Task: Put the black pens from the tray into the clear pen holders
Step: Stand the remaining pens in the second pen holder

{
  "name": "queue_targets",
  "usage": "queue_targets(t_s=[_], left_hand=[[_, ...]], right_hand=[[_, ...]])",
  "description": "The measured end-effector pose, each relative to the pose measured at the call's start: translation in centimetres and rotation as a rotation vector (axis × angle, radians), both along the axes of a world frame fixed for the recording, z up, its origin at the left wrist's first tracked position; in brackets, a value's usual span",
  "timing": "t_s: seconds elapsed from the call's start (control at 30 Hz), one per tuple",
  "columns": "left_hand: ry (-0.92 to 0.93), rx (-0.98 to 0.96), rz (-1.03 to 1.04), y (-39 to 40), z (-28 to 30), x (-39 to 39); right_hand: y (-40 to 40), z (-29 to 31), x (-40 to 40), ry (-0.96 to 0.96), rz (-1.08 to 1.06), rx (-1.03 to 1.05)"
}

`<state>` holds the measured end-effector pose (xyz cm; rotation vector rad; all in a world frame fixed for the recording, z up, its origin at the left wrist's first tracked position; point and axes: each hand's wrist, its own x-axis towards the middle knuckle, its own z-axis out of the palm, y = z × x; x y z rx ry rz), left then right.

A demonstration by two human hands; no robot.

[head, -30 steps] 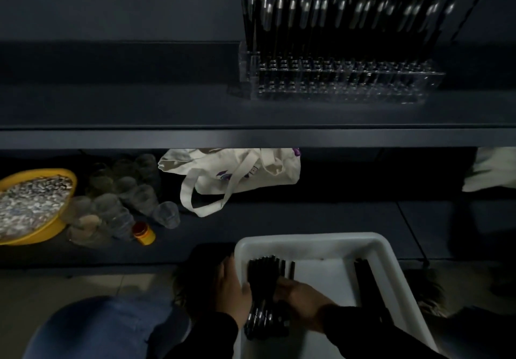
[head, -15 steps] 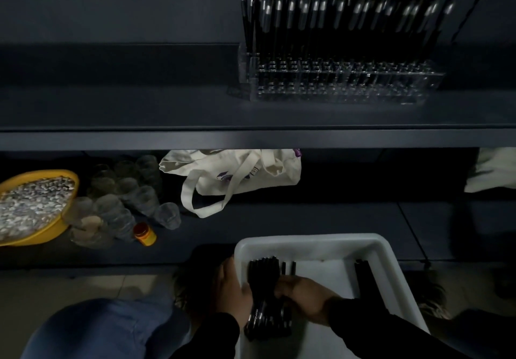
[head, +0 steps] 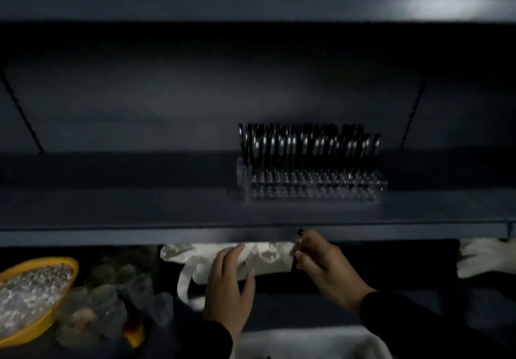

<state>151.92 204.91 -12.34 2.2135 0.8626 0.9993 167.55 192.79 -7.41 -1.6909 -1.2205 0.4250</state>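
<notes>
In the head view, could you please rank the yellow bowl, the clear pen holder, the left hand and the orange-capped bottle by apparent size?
1. clear pen holder
2. yellow bowl, partly cut off, so its place is unsure
3. left hand, nearer the camera, so flattered
4. orange-capped bottle

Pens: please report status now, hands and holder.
Right hand pinches pens, raised below shelf edge. Left hand open, holds nothing. Holder on shelf, nearly full.

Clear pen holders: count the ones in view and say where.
1: the clear pen holder stands on the middle shelf, right of centre, filled with black pens. Others may be out of frame.
</notes>
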Motion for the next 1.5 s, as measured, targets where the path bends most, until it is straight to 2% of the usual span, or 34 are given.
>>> queue_targets(t_s=[0.07,0.17,0.37,0.57,0.9,1.07,1.13,1.23,1.37,1.5], left_hand=[[-0.04,0.03,-0.025,1.7,3.8,1.1],[-0.057,-0.027,-0.046,4.6,7.8,3.0],[0.098,-0.177,-0.144,9.3,10.1,7.3],[0.154,-0.135,-0.251,11.2,8.4,8.6],[0.16,-0.021,-0.223,11.9,7.3,8.8],[0.159,-0.021,-0.218,12.1,6.9,8.9],[0.17,-0.029,-0.212,12.1,6.8,8.9],[0.201,-0.02,-0.192,12.1,7.0,9.0],[0.179,-0.038,-0.112,10.9,7.0,7.9],[0.053,0.036,-0.098,6.7,4.3,4.6]], right_hand=[[1.8,3.6,1.2,0.002,-0.048,0.119],[4.4,8.7,2.2,0.023,-0.103,0.264],[9.3,14.0,3.6,-0.029,-0.109,0.309],[12.4,13.6,4.6,-0.057,-0.132,0.207],[14.4,12.5,5.5,-0.06,-0.149,0.189],[14.4,11.2,4.7,-0.168,-0.07,-0.04],[14.6,10.5,5.0,-0.203,-0.1,-0.084],[14.9,10.0,5.0,-0.149,-0.15,-0.059],[12.7,9.8,4.2,-0.048,-0.202,-0.025],[6.8,7.1,3.9,-0.112,-0.115,-0.016]])
